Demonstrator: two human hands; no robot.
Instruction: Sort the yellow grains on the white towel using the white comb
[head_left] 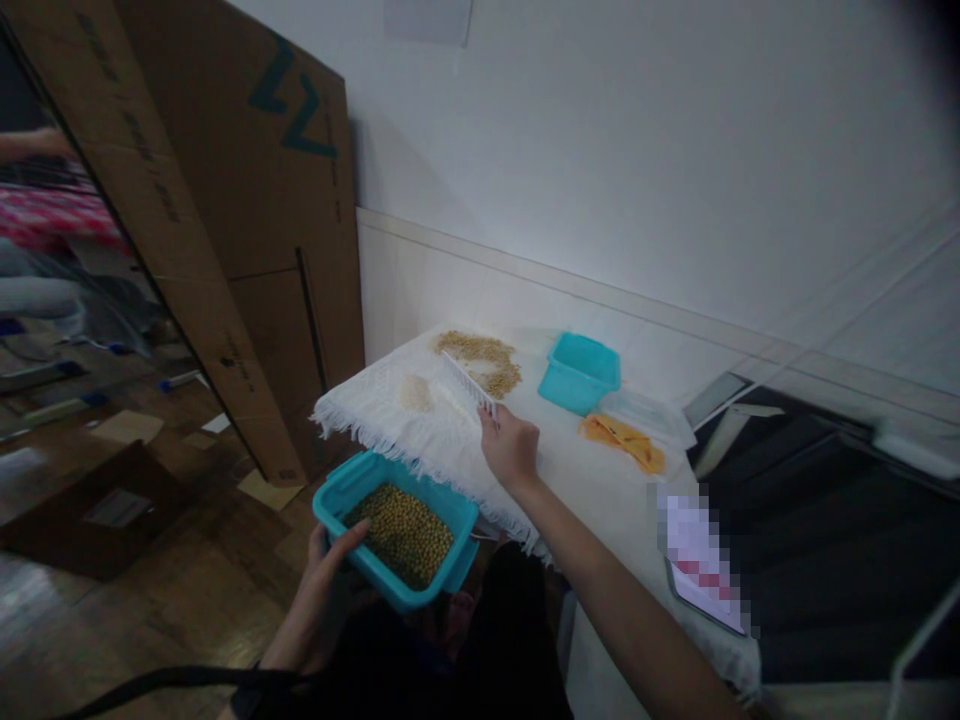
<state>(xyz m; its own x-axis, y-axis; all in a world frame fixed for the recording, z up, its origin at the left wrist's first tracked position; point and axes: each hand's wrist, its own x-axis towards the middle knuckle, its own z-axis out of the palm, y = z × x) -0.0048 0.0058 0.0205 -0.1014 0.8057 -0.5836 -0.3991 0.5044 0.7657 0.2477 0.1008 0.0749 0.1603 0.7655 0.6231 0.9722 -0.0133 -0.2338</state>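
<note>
My left hand (pixel 330 565) grips the near left rim of a teal plastic container (pixel 403 602), its thumb over the edge. Inside lie mixed beans (pixel 405 535), green and yellowish. The container is held tilted just below the fringed edge of a white cloth (pixel 375 395) on the table. My right hand (pixel 511 445) is closed around the end of a thin white comb (pixel 469 382), whose far end reaches toward a spread of tan beans (pixel 491 362). A small heap of pale grains, like rice (pixel 415 392), lies left of the comb.
A second teal container (pixel 577 372) stands by the wall, with a clear lid (pixel 649 415) and orange bag (pixel 622 442) before it. A pixelated phone-like device (pixel 705 570) lies at the right. A tall cardboard box (pixel 285 220) stands left; another person's arm (pixel 34 145) shows beyond.
</note>
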